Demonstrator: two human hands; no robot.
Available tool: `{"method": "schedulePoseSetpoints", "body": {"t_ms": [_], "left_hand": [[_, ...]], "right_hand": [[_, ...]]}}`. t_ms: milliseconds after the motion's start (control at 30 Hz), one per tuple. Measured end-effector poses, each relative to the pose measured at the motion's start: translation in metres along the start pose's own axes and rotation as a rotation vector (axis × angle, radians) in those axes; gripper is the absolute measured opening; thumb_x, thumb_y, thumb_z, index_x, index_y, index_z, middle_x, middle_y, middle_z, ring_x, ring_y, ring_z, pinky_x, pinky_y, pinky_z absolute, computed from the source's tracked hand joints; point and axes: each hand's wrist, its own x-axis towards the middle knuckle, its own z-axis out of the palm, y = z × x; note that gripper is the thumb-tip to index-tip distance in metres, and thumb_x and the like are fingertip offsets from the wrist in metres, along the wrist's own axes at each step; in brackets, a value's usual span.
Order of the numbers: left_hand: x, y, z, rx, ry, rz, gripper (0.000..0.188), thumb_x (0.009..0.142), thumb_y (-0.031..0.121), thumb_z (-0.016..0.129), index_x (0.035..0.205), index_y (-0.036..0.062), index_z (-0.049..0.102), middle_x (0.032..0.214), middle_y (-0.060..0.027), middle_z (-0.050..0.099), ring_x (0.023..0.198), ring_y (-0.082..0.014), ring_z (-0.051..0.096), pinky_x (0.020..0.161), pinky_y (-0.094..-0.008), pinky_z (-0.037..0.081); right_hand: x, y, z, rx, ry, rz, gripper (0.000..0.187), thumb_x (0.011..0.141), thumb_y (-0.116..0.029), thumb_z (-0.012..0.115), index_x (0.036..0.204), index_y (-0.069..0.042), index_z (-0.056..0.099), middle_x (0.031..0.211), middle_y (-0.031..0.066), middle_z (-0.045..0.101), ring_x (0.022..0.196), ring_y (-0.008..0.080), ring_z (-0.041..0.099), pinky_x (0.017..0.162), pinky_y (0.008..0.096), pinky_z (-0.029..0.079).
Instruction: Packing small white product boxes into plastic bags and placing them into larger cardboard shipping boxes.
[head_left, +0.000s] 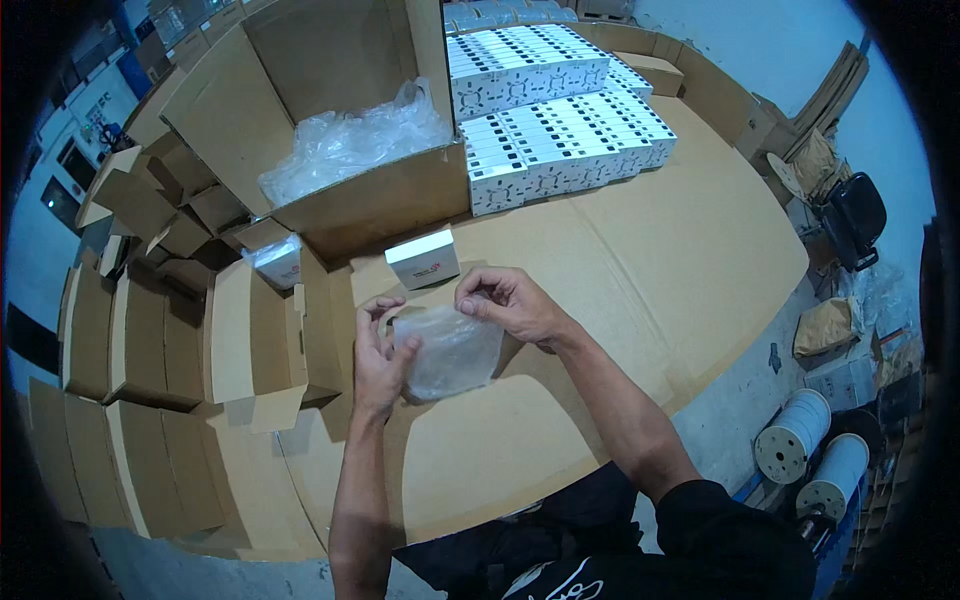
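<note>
Hands [445, 335] hold clear plastic bag [452, 352].

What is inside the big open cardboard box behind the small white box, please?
The big open cardboard box holds crumpled clear plastic film. Whatever lies beneath the film is covered.

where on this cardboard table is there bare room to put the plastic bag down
Bare cardboard tabletop lies right of the right hand, below the stacked white boxes, and near the front edge under the clear plastic bag. It is crowded to the left: the single small white box and open brown cartons.
</note>
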Motion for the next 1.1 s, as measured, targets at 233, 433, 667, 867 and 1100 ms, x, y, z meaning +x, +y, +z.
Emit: {"method": "schedulePoseSetpoints", "body": {"t_ms": [233, 433, 667, 867, 1100], "left_hand": [[-0.015, 0.017, 0.0, 0.136, -0.247, -0.516, 0.027, 0.091, -0.001, 0.064, 0.114, 0.0031, 0.05, 0.096, -0.0057, 0.059, 0.078, -0.0128, 0.062, 0.069, -0.0271, 0.053], [-0.017, 0.003, 0.0, 0.108, -0.204, -0.42, 0.022, 0.092, -0.008, 0.053, 0.111, 0.0013, 0.049, 0.092, -0.0049, 0.059, 0.069, -0.0099, 0.061, 0.059, -0.0237, 0.051], [-0.017, 0.008, 0.024, 0.032, 0.095, -0.246, 0.026, 0.091, -0.011, 0.052, 0.114, -0.0005, 0.047, 0.104, -0.0069, 0.057, 0.078, -0.0137, 0.066, 0.064, -0.0258, 0.055], [-0.014, 0.001, -0.014, 0.033, 0.083, -0.318, 0.034, 0.09, -0.011, 0.053, 0.121, 0.0, 0.047, 0.112, -0.0095, 0.054, 0.084, -0.012, 0.062, 0.067, -0.025, 0.054], [-0.014, 0.0, 0.007, -0.172, 0.119, -0.197, 0.026, 0.099, 0.014, 0.058, 0.121, -0.0005, 0.052, 0.114, -0.0093, 0.057, 0.098, -0.0118, 0.057, 0.076, -0.029, 0.052]], "right_hand": [[0.002, 0.003, -0.007, 0.048, 0.151, -0.163, 0.009, 0.097, -0.009, 0.066, 0.101, -0.001, 0.066, 0.09, -0.0031, 0.062, 0.084, 0.0046, 0.055, 0.074, 0.0225, 0.047], [0.01, 0.003, 0.003, 0.153, 0.445, -0.387, 0.025, 0.093, -0.014, 0.071, 0.112, -0.001, 0.061, 0.089, 0.0019, 0.062, 0.083, 0.0065, 0.057, 0.076, 0.0229, 0.048], [-0.012, 0.007, 0.024, -0.206, 0.314, 0.038, 0.023, 0.091, -0.01, 0.071, 0.108, 0.0, 0.06, 0.085, 0.0036, 0.063, 0.072, 0.0091, 0.059, 0.066, 0.0267, 0.05], [-0.011, 0.005, 0.018, -0.163, 0.178, 0.105, 0.012, 0.092, -0.009, 0.069, 0.097, 0.0, 0.064, 0.077, 0.0026, 0.063, 0.065, 0.0082, 0.059, 0.057, 0.0262, 0.048], [-0.011, 0.012, 0.02, -0.137, 0.116, 0.178, 0.01, 0.095, -0.01, 0.066, 0.097, -0.001, 0.064, 0.075, 0.0016, 0.063, 0.067, 0.008, 0.061, 0.058, 0.0242, 0.049]]}}
